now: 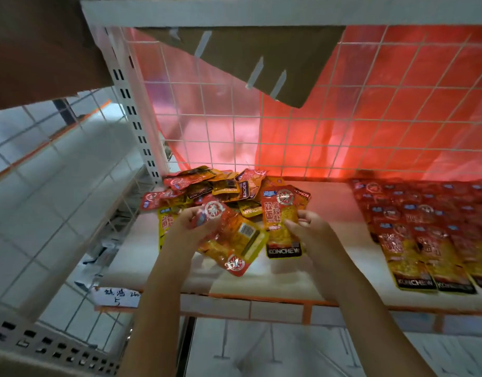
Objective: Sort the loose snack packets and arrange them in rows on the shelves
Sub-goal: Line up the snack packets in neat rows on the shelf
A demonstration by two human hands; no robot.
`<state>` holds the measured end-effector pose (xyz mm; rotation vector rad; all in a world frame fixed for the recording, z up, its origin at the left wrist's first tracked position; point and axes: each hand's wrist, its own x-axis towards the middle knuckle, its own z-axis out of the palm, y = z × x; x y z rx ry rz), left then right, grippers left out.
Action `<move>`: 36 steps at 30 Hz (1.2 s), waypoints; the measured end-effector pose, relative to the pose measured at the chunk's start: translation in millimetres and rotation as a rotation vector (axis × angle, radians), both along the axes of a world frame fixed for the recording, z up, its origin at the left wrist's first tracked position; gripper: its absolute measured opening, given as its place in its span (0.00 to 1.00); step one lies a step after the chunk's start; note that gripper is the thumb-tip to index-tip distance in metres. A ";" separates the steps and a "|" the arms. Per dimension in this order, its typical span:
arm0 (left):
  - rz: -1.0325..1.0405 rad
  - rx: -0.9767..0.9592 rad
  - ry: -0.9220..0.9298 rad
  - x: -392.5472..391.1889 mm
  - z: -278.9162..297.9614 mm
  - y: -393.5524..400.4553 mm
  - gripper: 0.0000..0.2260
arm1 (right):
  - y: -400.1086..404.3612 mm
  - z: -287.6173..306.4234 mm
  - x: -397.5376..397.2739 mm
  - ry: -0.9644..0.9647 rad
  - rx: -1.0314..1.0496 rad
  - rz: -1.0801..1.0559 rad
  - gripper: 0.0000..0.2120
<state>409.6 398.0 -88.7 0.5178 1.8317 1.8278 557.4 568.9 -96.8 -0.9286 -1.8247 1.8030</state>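
A loose heap of red and yellow snack packets (207, 189) lies at the back left of the white shelf (329, 240). My left hand (192, 227) grips a few overlapping packets (231, 240) tilted above the shelf. My right hand (307, 227) pinches one upright packet (282, 221) by its right edge, just right of the left-hand bunch. On the right of the shelf, packets of the same kind lie in overlapping rows (430, 229).
A white wire grid (288, 104) backs the shelf, with red plastic sheeting behind it. A cardboard flap (261, 55) hangs from the shelf above. A slotted white upright (133, 110) and a wire side panel stand at left. A handwritten label (117, 296) hangs at the shelf's front left.
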 end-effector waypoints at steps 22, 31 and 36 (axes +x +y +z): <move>-0.032 0.404 -0.765 5.5 -4.1 24.4 0.11 | -23.7 -5.5 2.6 0.160 -0.161 0.071 0.09; -0.269 0.609 -0.937 3.9 -8.2 25.1 0.35 | -22.5 -1.7 5.0 0.182 -0.204 0.109 0.09; -0.230 0.564 -0.822 2.1 -4.3 20.7 0.28 | -20.1 -2.3 8.4 0.209 -0.258 0.143 0.13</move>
